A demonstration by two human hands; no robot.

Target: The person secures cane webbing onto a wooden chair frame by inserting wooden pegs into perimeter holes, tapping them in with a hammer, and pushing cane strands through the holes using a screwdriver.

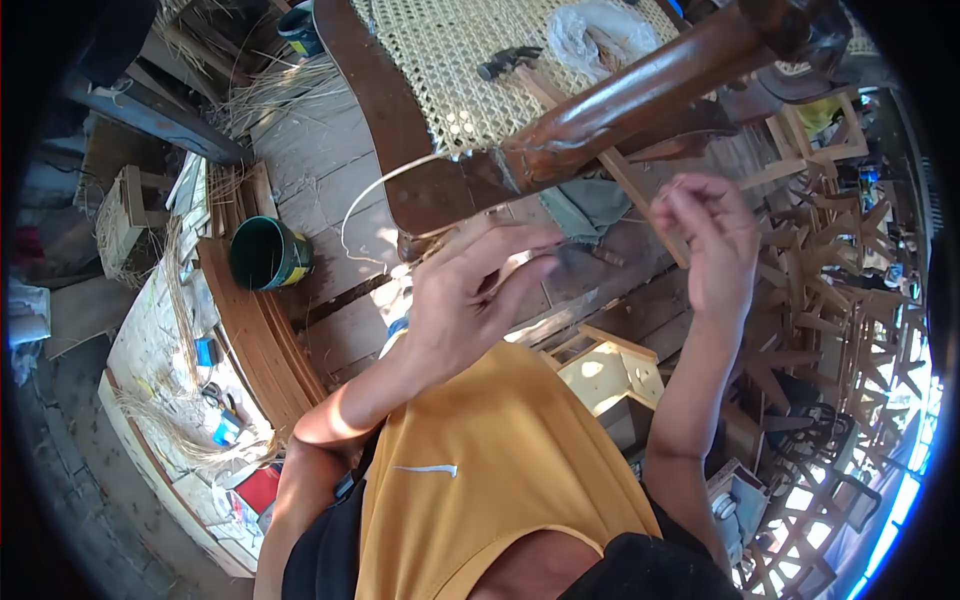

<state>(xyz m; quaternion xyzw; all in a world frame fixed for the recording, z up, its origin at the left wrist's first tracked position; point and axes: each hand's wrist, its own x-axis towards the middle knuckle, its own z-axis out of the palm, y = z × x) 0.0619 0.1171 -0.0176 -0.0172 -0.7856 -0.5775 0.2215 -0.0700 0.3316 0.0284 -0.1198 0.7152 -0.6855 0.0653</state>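
cane seat point(440, 60), plank flr point(318, 135), cluttered rm point(95, 400)

Woven cane seat point(420, 50) here, set in a dark wood frame point(385, 120), with a hammer point(508, 62) lying on it and a clear plastic bag point(625, 35) just beside that. Underneath it's a worn plank floor point(325, 150), with loose pale strips point(285, 95) scattered on it and a green bucket point(270, 253) standing upright. Greenish cloth point(590, 208) down there too.
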